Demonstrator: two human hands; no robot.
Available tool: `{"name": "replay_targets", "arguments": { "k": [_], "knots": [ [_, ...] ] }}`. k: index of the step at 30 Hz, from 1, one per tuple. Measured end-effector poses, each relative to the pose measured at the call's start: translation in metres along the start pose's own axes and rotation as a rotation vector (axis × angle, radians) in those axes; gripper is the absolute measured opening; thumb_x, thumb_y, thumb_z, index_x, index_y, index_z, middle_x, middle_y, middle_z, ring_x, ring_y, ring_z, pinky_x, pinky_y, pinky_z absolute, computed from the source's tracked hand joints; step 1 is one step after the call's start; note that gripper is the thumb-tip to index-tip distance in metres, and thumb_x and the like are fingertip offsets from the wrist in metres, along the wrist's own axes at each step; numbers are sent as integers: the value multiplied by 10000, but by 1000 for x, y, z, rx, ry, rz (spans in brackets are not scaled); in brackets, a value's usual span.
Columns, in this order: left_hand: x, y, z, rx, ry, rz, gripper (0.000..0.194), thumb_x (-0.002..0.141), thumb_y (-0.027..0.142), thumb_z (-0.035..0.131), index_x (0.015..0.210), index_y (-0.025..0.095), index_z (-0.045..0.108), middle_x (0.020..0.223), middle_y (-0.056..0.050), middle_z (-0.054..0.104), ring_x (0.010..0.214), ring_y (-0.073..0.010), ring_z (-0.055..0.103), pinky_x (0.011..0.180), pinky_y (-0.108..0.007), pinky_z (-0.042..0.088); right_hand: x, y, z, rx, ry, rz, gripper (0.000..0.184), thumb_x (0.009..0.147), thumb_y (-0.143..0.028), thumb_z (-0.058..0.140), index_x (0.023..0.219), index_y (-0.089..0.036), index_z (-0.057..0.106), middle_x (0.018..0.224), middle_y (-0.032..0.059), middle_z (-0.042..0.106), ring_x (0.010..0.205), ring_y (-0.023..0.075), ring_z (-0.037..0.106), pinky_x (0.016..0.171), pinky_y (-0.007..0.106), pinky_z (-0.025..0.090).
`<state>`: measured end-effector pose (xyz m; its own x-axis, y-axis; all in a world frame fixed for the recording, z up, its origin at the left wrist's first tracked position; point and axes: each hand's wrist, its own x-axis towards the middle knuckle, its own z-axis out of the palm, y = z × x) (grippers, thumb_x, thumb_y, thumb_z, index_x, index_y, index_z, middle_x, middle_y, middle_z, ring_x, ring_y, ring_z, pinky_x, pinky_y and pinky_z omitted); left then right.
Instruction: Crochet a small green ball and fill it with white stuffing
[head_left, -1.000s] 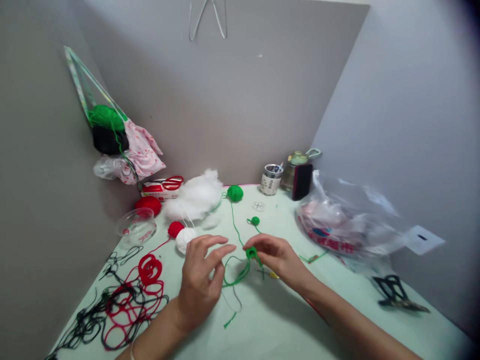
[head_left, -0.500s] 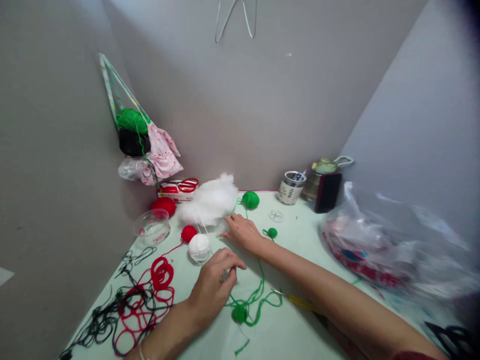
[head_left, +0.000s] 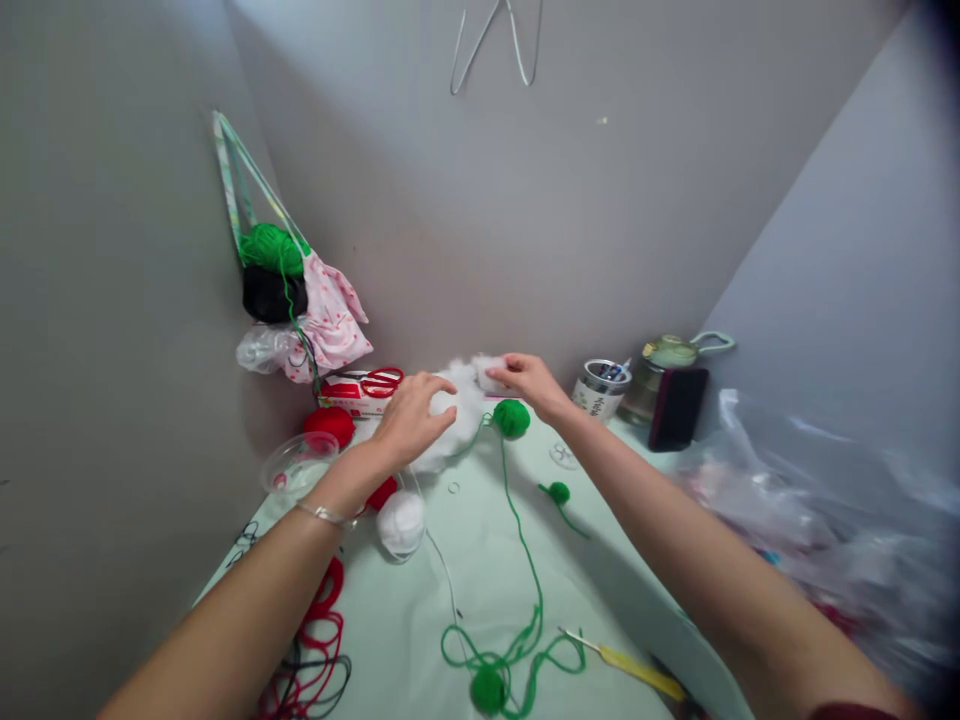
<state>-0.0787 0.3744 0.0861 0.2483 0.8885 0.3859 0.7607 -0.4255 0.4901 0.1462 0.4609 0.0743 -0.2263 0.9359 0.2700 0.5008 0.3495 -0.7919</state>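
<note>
White fiberfill (head_left: 469,405) | my right grip (head_left: 534,384) is pinching a tuft (head_left: 489,373) | my left grip (head_left: 412,418) is curving half-spread, seemingly empty, beside the pile | gentle teasing is likely suiting it

Fluffy white stuffing (head_left: 466,408), loosely heaped, lay just below the frame's center, 1 pinched tuft (head_left: 489,372) at its upper right

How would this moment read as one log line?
Left hand: open at white stuffing; right hand: pinching a white tuft; green yarn piece: on table; yellow-handled hook: beside it
</note>
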Motion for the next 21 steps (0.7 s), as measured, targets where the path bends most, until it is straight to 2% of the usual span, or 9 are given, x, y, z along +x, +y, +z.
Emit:
{"name": "replay_targets", "arguments": {
  "k": [3,5,8,11,14,16,17,19,21],
  "knots": [
    [22,-3,26,88,-124,-17,355,845,263,728,1199,235,701,1443,-107,609,1461,-379,415,1221,-600,283,37,8,27,26,29,68,376,990,-376,660,1302,-170,626,1305,104,659,1106,247,683,926,459,603],
    [26,-5,40,127,-202,-41,416,828,281,785,1231,235,691,1510,-116,559,1485,-417,378,1201,-679,277,52,11,48,39,58,104,383,993,-373,655,1322,-179,617,1334,110,646,1131,251,675,945,471,597],
    [23,-9,55,117,-280,-54,412,958,358,691,1326,182,632,1440,-132,592,1290,-320,589,1068,-577,501,64,12,66,93,92,115,376,995,-372,653,1319,-183,619,1335,109,646,1131,249,675,947,468,597],
    [15,-17,62,18,-287,-71,394,990,365,653,1333,175,620,1355,-124,636,1151,-270,662,956,-496,582,68,7,56,187,150,78,391,989,-371,661,1325,-176,616,1338,111,645,1132,253,675,940,470,599],
    [14,-29,58,-157,-207,-107,373,970,368,679,1285,170,649,1338,-122,653,1188,-283,650,1016,-528,547,64,-1,23,301,188,4,351,987,-372,642,1275,-171,626,1268,103,678,1069,228,693,913,429,598],
    [18,-34,48,-311,-88,-140,411,873,370,787,1223,180,683,1340,-137,668,1301,-325,596,1181,-538,406,53,-10,2,361,163,-58,304,935,-376,648,1171,-184,636,1137,75,717,951,185,703,841,357,590],
    [21,-35,43,-393,-3,-166,469,886,393,766,1290,188,645,1421,-153,622,1380,-335,538,1216,-528,359,44,-15,-4,381,136,-88,294,891,-374,670,1119,-192,637,1069,61,725,895,174,699,801,336,582],
    [25,-30,31,-573,140,-210,514,1002,505,561,1434,230,518,1546,-157,518,1446,-315,486,1185,-499,407,25,-28,-5,393,53,-147,270,799,-338,712,1022,-202,644,948,33,724,815,169,684,745,317,564],
    [27,-18,22,-752,166,-226,566,1048,625,317,1429,250,503,1464,-153,592,1291,-285,634,1022,-460,553,6,-43,6,366,-35,-208,210,736,-256,725,928,-204,657,872,11,710,781,169,658,745,321,548]
  ]
}}
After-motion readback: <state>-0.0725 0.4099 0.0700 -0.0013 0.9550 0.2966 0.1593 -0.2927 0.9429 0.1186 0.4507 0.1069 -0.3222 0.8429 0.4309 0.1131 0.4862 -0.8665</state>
